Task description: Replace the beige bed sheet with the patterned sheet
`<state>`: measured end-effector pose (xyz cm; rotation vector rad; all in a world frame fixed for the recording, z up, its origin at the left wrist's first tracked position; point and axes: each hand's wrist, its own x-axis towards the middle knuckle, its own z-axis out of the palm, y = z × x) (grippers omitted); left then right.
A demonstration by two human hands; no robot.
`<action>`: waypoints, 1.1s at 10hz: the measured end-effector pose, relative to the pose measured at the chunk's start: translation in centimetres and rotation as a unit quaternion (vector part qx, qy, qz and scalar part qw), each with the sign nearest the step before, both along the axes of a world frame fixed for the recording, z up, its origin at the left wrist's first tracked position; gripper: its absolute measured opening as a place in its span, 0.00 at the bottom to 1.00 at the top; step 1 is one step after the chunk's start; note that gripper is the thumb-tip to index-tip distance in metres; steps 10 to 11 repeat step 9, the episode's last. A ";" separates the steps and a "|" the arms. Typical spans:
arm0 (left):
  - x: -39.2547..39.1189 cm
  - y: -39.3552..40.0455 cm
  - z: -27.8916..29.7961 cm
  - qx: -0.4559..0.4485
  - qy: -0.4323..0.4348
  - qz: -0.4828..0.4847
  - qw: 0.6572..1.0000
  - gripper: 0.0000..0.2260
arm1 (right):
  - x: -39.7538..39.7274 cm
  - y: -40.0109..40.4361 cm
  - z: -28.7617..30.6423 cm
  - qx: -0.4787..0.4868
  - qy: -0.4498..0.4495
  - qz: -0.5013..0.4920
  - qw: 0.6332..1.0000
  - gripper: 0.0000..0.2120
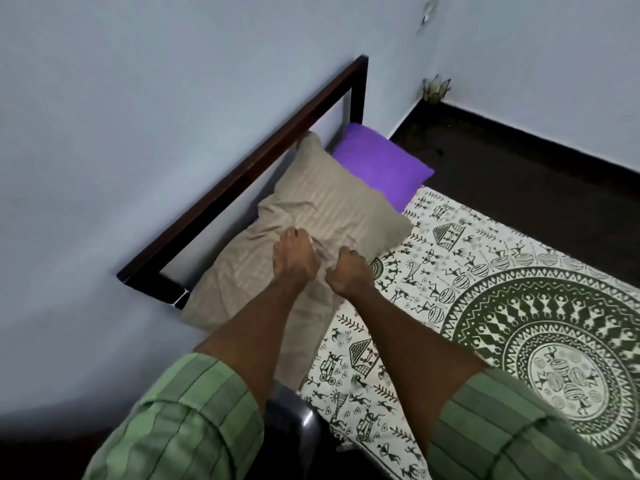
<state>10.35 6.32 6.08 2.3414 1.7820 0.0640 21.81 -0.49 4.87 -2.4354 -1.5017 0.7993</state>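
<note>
The patterned sheet (502, 306), white with dark green figures and a round mandala, lies spread over the bed. At the head of the bed lies a beige striped pillow (311, 216), its loose cover end trailing toward me. My left hand (294, 259) grips the bunched beige fabric at the pillow's near side. Just to its right, my right hand (349, 275) is curled on the same bunched fabric at the pillow's edge. A purple pillow (377, 164) lies behind the beige one, partly hidden by it.
A dark wooden headboard frame (242, 174) runs along the pale blue wall (138, 116) at the left. Dark floor (519, 174) lies beyond the bed's far side. A small lotus-shaped holder (435, 90) sits in the far corner. A dark rounded object (294, 424) shows between my forearms.
</note>
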 end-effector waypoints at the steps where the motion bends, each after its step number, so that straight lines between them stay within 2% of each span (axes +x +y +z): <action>1: 0.8 -4.0 3.4 -0.036 -0.030 -0.008 0.999 0.15 | 1.3 -3.0 3.8 0.030 -0.006 0.011 0.999 0.23; 3: 2.2 -12.7 9.7 -0.054 -0.066 0.002 0.996 0.12 | 3.0 -10.1 11.1 0.076 0.009 0.040 0.996 0.22; 7: 1.0 -28.4 19.1 0.004 -0.076 0.000 0.997 0.13 | 4.8 -24.8 19.8 0.133 -0.028 0.080 0.987 0.19; 9: 0.9 -33.6 23.5 0.091 -0.063 -0.017 0.994 0.12 | 4.7 -28.2 23.4 0.186 -0.031 0.132 0.973 0.18; 11: 0.9 -33.6 23.5 0.091 -0.063 -0.017 0.994 0.12 | 4.7 -28.2 23.4 0.186 -0.031 0.132 0.973 0.18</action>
